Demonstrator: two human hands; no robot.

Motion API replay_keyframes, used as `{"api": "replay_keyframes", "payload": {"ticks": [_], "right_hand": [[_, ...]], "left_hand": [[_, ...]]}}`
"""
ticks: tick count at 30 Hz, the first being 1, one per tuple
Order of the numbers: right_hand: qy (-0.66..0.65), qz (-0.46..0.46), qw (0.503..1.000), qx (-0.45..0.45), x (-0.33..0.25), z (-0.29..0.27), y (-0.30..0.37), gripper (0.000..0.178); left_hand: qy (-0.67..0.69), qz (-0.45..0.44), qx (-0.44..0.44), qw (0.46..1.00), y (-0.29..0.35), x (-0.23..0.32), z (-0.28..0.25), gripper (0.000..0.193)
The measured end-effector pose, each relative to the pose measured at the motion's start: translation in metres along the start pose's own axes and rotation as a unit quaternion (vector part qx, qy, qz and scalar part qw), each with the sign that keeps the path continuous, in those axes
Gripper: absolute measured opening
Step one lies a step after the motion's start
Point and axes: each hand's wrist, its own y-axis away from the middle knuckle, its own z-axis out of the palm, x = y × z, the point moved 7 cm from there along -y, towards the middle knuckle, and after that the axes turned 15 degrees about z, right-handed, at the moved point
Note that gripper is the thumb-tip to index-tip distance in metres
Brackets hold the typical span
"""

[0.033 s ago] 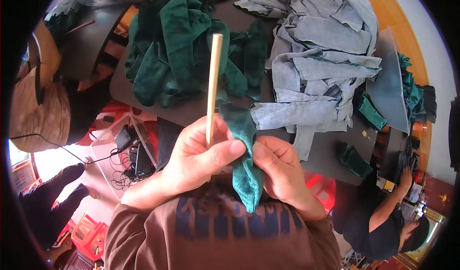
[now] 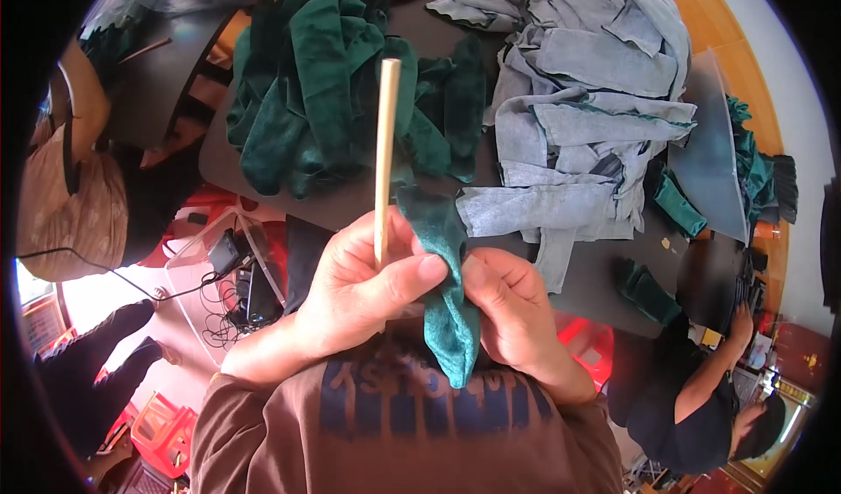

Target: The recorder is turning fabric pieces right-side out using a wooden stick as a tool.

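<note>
A narrow piece of dark green velvet fabric, tube-like and tapering to its lower end, hangs between my hands in front of my chest. My left hand pinches its left edge between thumb and fingers. The same hand also grips a pale wooden stick, which stands nearly upright; its lower part is hidden by the palm. Closed on the fabric's right edge is my right hand, its thumb close to the left thumb. Beyond them on the dark table lies a heap of green velvet pieces.
Grey-sided fabric strips are piled at the table's right. Two rolled green pieces lie near its right edge, one being a folded piece. A clear bin with cables stands lower left. Another person is at right; red stools stand around.
</note>
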Motion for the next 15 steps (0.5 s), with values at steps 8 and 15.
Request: {"api": "replay_keyframes", "payload": {"ticks": [8,15], "right_hand": [[0.309,-0.334,0.883,0.112,-0.030,0.007,0.023,0.039],[0.211,-0.250,0.942,0.079,-0.036,0.002,0.026,0.007]], "left_hand": [[0.009,-0.008,0.062,0.998,-0.005,0.001,0.005,0.012],[-0.043,0.042,-0.101,0.993,0.000,0.006,0.022,0.027]]}}
